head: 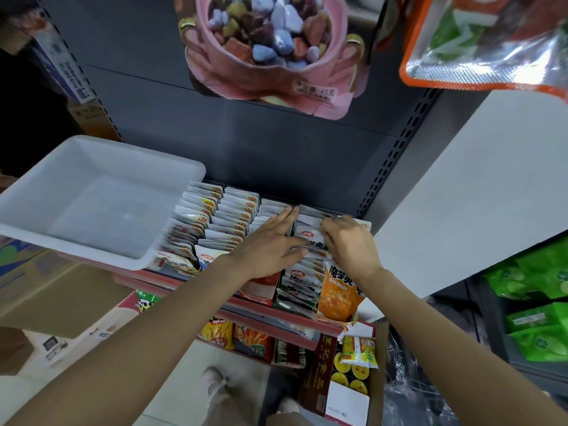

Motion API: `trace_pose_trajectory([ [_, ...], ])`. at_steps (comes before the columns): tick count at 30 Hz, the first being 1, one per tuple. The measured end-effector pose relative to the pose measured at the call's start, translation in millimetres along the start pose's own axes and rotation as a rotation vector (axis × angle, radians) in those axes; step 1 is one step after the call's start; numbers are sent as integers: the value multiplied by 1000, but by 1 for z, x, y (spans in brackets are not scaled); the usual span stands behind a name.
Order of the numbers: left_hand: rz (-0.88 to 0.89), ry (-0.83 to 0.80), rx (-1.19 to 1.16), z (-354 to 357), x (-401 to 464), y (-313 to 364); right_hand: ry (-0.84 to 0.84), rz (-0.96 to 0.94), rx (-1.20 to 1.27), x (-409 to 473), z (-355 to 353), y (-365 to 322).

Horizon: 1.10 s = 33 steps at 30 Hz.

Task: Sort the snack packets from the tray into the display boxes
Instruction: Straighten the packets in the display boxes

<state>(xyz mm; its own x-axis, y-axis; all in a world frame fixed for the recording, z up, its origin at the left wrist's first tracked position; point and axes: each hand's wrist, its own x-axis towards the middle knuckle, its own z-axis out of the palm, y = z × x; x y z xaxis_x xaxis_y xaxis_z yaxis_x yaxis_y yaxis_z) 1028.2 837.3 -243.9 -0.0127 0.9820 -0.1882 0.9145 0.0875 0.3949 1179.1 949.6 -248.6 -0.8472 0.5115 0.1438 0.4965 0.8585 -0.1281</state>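
Note:
A white plastic tray point(40, 210) rests at the left of the shelf with nothing in it. To its right, several display boxes point(261, 292) hold upright rows of small white snack packets point(224, 216). My left hand point(270, 244) lies flat, fingers together, on the packets of a middle box. Beside it, my right hand point(350, 244) has its fingers curled into the right-hand row, pinching a white snack packet point(307, 236) with a red logo. An orange packet point(336, 290) stands at the front of that row.
A pink candy bag point(270, 53) and an orange-edged bag point(491, 41) hang above. Cardboard boxes point(55, 296) sit under the tray. A lower shelf holds yellow and red snacks point(233, 335); an open carton point(347, 379) is on the floor. Green packets point(538, 302) fill the right.

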Motion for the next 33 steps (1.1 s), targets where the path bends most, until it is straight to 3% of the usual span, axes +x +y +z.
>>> trace_pose_trajectory([
  [3, -13, 13, -3, -2, -1, 3, -75, 76, 105, 3, 1, 6],
  [7, 11, 122, 65, -1, -5, 6, 37, 57, 252, -9, -7, 15],
  [11, 60, 215, 101, 2, -8, 8, -121, 15, 253, -15, -10, 18],
  [18, 148, 418, 225, 14, -12, 7, -204, 83, 262, -11, -12, 12],
  [25, 146, 352, 261, 14, -15, 6, -135, 88, -73, -6, -6, -4],
  [30, 154, 413, 271, 15, -14, -2, 187, 128, 17, -14, -21, 7],
  [33, 157, 449, 288, 18, -12, -3, -68, 129, -50, -18, -21, 8],
])
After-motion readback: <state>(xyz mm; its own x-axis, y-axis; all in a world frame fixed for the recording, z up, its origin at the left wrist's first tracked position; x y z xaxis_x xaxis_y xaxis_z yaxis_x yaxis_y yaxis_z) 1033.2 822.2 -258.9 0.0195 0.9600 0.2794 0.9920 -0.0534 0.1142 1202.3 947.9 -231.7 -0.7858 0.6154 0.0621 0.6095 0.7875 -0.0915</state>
